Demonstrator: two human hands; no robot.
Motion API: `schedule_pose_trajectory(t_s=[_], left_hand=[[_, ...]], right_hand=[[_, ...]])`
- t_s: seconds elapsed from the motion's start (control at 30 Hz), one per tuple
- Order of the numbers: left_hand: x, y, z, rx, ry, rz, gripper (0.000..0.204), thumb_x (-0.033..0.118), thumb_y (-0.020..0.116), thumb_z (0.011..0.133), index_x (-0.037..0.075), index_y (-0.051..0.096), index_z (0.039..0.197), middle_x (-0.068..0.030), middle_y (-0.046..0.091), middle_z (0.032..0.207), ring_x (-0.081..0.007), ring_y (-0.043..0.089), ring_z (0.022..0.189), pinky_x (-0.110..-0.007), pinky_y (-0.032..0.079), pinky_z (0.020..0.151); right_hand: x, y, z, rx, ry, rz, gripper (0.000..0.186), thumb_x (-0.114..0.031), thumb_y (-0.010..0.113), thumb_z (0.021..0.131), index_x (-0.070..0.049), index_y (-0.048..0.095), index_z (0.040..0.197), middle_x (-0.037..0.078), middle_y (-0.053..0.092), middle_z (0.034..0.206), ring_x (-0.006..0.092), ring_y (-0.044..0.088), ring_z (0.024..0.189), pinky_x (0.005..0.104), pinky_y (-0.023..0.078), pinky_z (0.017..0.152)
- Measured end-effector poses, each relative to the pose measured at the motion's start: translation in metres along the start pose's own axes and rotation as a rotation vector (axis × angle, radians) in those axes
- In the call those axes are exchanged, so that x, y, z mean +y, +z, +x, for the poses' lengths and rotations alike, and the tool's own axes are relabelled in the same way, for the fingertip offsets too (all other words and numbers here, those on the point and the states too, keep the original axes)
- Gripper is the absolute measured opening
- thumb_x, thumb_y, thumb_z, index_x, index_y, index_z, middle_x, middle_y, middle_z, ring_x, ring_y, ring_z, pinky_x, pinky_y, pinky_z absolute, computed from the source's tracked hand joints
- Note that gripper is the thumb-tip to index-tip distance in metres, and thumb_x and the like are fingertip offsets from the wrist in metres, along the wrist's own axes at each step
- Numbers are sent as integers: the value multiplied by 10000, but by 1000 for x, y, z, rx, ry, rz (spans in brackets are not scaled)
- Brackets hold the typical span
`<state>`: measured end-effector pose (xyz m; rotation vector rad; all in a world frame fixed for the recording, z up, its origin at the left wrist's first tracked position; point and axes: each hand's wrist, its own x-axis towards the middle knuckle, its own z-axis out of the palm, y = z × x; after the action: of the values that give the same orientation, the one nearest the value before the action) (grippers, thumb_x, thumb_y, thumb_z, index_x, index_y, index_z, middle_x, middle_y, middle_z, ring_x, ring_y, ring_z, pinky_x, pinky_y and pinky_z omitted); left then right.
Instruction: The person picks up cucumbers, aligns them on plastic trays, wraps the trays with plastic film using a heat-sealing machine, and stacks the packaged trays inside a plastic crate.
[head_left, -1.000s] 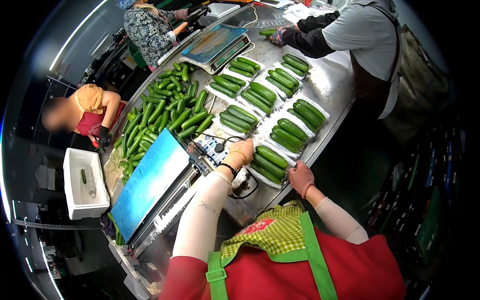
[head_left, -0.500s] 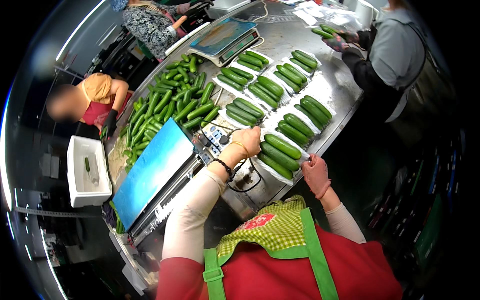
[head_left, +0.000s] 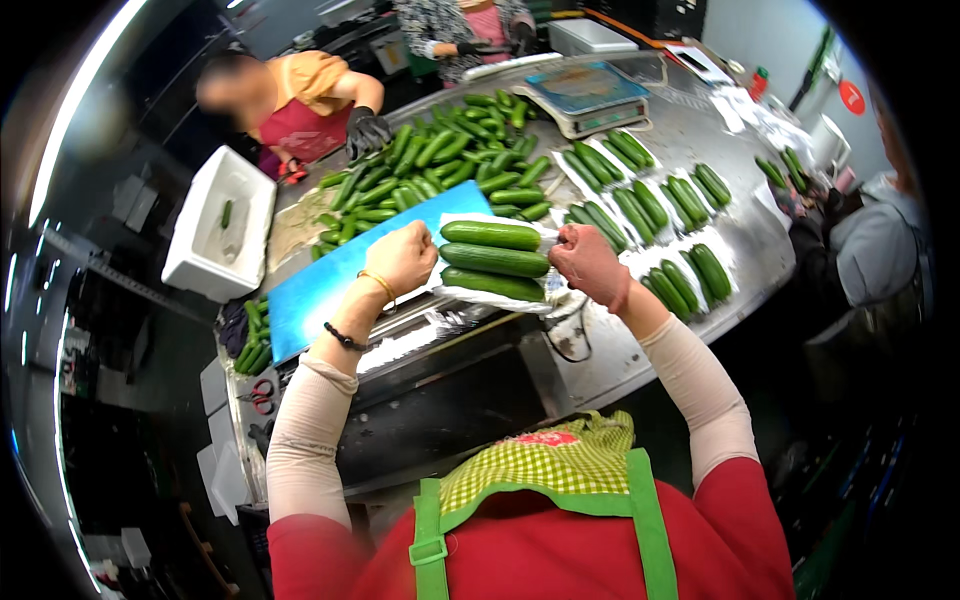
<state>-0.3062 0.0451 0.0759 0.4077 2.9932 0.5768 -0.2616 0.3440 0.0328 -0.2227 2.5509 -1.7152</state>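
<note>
My left hand (head_left: 405, 258), bare, is closed on the left end of a white wrapper (head_left: 478, 221) bearing three long cucumbers (head_left: 492, 260). My right hand (head_left: 585, 262), in a pink glove, is closed on the wrapper's other end. The bundle is held above the front of a machine, beside its blue sloped plate (head_left: 320, 300). Behind it lies a heap of loose cucumbers (head_left: 445, 150). Several other packs of cucumbers on white wrapping (head_left: 635, 210) lie to the right on the steel table (head_left: 760, 240).
A scale (head_left: 580, 95) stands at the back. A white foam box (head_left: 190, 230) and red-handled scissors (head_left: 262, 396) are at the left. A co-worker (head_left: 300, 100) works at back left, another (head_left: 465, 35) at the back, a third (head_left: 865, 250) at the right.
My hands have lifted the cucumber bundle from among the other packs and moved it left toward the blue plate. My view has turned, showing more of the back of the room.
</note>
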Motion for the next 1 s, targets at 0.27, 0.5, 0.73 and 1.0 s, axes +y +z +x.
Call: schedule_pose_trajectory(t_s=[0.27, 0.5, 0.73, 1.0], left_hand=[[-135, -50, -66, 147, -307, -53, 162, 240, 583, 812, 82, 615, 826, -153, 689, 812, -355, 666, 822, -434, 519, 759], [-199, -34, -77, 177, -427, -102, 195, 261, 574, 820, 71, 620, 839, -172, 694, 807, -371, 669, 832, -447, 516, 766], [-216, 8, -70, 195, -394, -177, 235, 267, 555, 870, 48, 633, 898, -209, 690, 865, -398, 659, 866, -454, 510, 803], [-217, 21, -54, 751, -317, -556, 374, 334, 473, 1016, -6, 614, 1084, -203, 647, 963, -356, 617, 902, -400, 482, 832]], right_hand=[[-49, 143, 102, -183, -172, -329, 288, -224, 587, 801, 49, 660, 856, 275, 664, 832, 415, 650, 810, 417, 512, 761], [-69, 201, 140, -252, -93, -475, 332, -265, 598, 807, -2, 682, 990, 243, 681, 1007, 396, 650, 968, 401, 499, 874], [-57, 199, 141, -217, -38, -558, 410, -288, 589, 854, -9, 649, 1150, 213, 673, 1134, 358, 636, 1080, 388, 473, 978], [-47, 214, 127, 112, -206, 111, 421, -315, 552, 981, 47, 570, 1196, 245, 651, 1142, 333, 627, 1087, 353, 482, 933]])
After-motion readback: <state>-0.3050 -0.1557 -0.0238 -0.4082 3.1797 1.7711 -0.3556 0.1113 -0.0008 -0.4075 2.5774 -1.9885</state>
